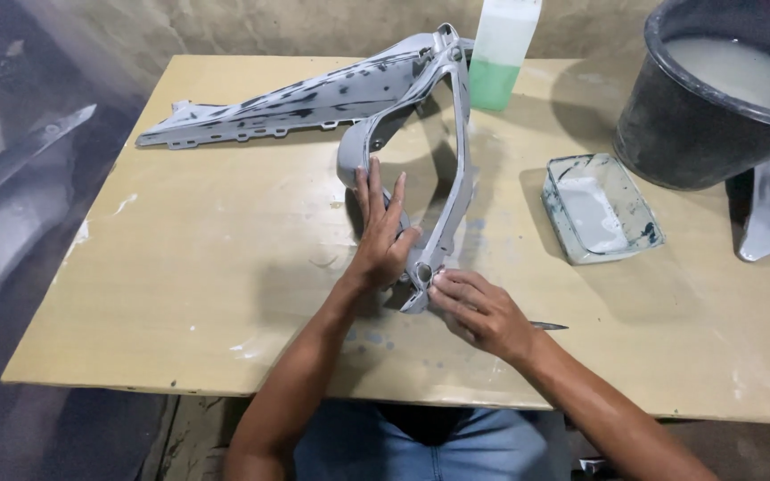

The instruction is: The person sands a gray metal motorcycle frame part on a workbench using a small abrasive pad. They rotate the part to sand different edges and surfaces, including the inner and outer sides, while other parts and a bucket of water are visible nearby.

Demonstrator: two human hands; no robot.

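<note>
Head view, looking down on a pale yellow wooden table (207, 267), surface scuffed and spotted with grey flecks.

Main piece: a grey primer-coated plastic fairing panel (314, 102), long and pointed at one end, with dark sanded-through patches along its upper face. It lies across the far middle of the table, pointed tip toward the far left. From its right end a curved frame loops down toward the person, forming an open window; the table shows through it.

Left hand (380, 236): fingers spread flat and extended, pressed against the inner left branch of the loop, thumb reaching toward the lower joint. Not closed around anything; steadying by contact.

Right hand (479, 307): fingers curled narrow, tips pinched on the bottom corner of the loop, just beside a small round boss. A thin dark pointed tool (550, 326) lies on the table just behind this hand; whether the hand holds it cannot be told.

Right of the panel: a shallow rectangular clear tray holding grey paste (601, 209). Far right: a black bucket of cloudy liquid (715, 89). Far centre: a translucent bottle with green liquid (501, 53), just behind the panel's top corner.
</note>
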